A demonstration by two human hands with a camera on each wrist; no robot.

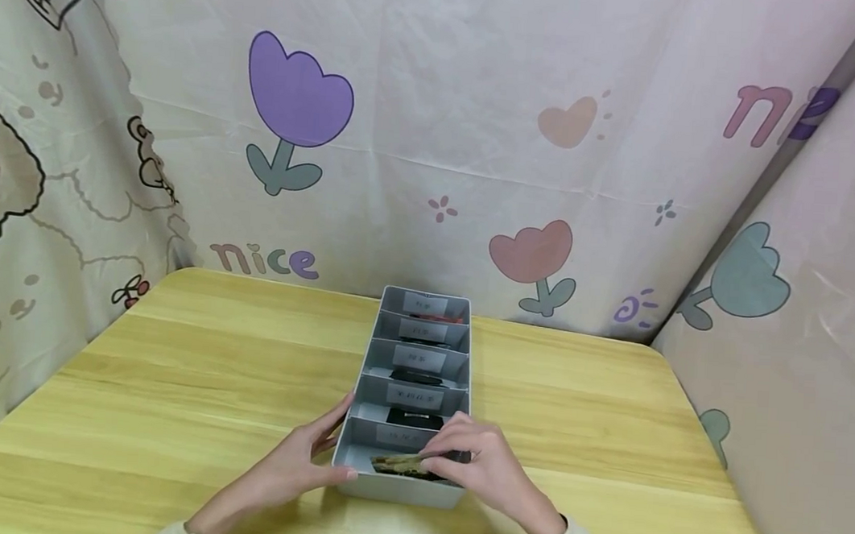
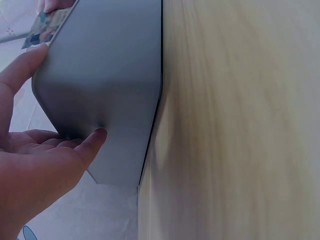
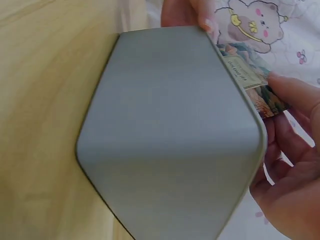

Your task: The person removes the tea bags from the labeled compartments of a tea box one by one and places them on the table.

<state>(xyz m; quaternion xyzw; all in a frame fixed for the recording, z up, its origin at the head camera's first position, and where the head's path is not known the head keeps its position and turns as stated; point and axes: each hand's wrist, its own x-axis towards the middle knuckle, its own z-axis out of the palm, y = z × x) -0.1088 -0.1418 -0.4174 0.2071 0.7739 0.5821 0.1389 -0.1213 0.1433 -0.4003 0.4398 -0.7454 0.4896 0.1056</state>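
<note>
A long grey divided box stands on the table, its compartments in a row running away from me. My left hand grips its near left corner, thumb at the front rim and fingers against the left wall. In the left wrist view, fingertips of the left hand press the box wall. Over the nearest compartment, my right hand pinches a colourful printed tea packet. The right wrist view shows this tea packet at the rim, between thumb and fingers of the right hand; its lower part is hidden.
Dark flat packets lie in the middle compartments, and something red lies in the farthest one. White paper labels mark the dividers. The wooden table meets a patterned curtain at the back and sides.
</note>
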